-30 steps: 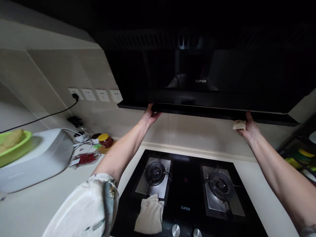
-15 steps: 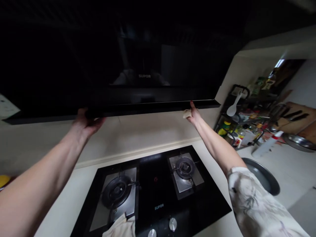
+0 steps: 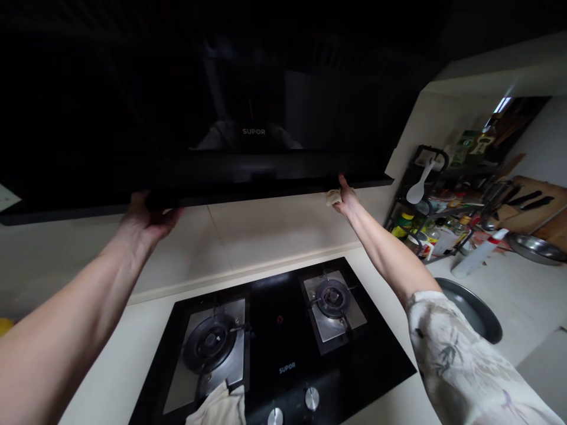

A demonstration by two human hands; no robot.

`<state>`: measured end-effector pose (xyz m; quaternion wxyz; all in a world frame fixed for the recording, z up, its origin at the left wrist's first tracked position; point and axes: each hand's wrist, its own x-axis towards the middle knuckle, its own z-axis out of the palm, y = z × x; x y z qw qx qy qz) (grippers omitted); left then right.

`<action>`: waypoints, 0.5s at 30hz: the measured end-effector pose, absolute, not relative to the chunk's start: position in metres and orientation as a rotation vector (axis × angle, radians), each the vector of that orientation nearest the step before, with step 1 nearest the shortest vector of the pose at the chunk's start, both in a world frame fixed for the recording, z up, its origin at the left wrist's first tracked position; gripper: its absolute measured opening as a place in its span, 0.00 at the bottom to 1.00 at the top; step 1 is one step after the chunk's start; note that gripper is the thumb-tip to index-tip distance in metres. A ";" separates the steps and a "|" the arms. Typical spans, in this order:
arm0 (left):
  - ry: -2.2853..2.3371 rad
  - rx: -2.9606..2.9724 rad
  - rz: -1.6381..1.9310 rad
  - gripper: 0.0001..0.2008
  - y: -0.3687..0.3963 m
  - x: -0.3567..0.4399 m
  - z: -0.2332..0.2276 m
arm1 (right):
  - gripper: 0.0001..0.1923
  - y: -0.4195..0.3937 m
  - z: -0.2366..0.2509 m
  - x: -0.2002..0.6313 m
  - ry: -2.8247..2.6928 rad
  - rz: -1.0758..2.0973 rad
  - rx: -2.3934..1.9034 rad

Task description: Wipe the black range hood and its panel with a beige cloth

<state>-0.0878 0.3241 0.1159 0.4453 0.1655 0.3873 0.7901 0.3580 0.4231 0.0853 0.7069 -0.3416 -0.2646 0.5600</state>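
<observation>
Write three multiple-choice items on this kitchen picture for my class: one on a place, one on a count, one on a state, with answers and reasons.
1. Where does the person's right hand hold the small beige cloth wad?
A. on the counter
B. at the lower edge of the black glass range hood
C. over a burner

2. How many round gas burners does the black glass hob have?
A. one
B. two
C. four

3. What is the state of the burners?
A. both lit
B. one lit
C. both unlit

Answers:
1 B: the wad is pressed against the hood's bottom edge near its right end, while the left hand grips the same edge further left.
2 B: one burner lies left and one right.
3 C: no flame shows on either.
</observation>
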 end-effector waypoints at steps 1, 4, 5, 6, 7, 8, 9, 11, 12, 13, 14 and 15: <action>0.956 0.402 1.963 0.13 0.325 -0.088 0.116 | 0.19 0.424 0.087 0.357 -0.543 1.243 -0.757; 0.949 0.387 1.986 0.12 0.328 -0.089 0.116 | 0.16 0.427 0.091 0.353 -0.441 1.254 -0.769; 0.951 0.391 1.988 0.12 0.330 -0.090 0.115 | 0.16 0.428 0.092 0.353 -0.430 1.254 -0.779; 0.956 0.397 1.991 0.12 0.331 -0.092 0.114 | 0.18 0.429 0.092 0.353 -0.427 1.251 -0.790; 0.960 0.404 1.991 0.12 0.332 -0.093 0.113 | 0.20 0.430 0.093 0.353 -0.432 1.246 -0.804; 0.969 0.406 1.991 0.13 0.334 -0.095 0.113 | 0.22 0.431 0.093 0.353 -0.440 1.239 -0.820; 0.975 0.404 1.993 0.14 0.335 -0.096 0.112 | 0.23 0.432 0.094 0.354 -0.448 1.231 -0.840; 0.973 0.402 1.993 0.17 0.337 -0.098 0.113 | 0.24 0.435 0.095 0.355 -0.460 1.217 -0.886; 0.964 0.406 1.990 0.18 0.338 -0.098 0.114 | 0.24 0.437 0.096 0.355 -0.463 1.210 -0.906; 0.955 0.410 1.988 0.20 0.339 -0.098 0.115 | 0.23 0.440 0.097 0.355 -0.467 1.206 -0.918; 0.942 0.420 1.987 0.21 0.339 -0.097 0.117 | 0.23 0.442 0.098 0.354 -0.476 1.202 -0.919; 0.930 0.430 1.990 0.22 0.340 -0.096 0.118 | 0.23 0.444 0.099 0.354 -0.493 1.200 -0.911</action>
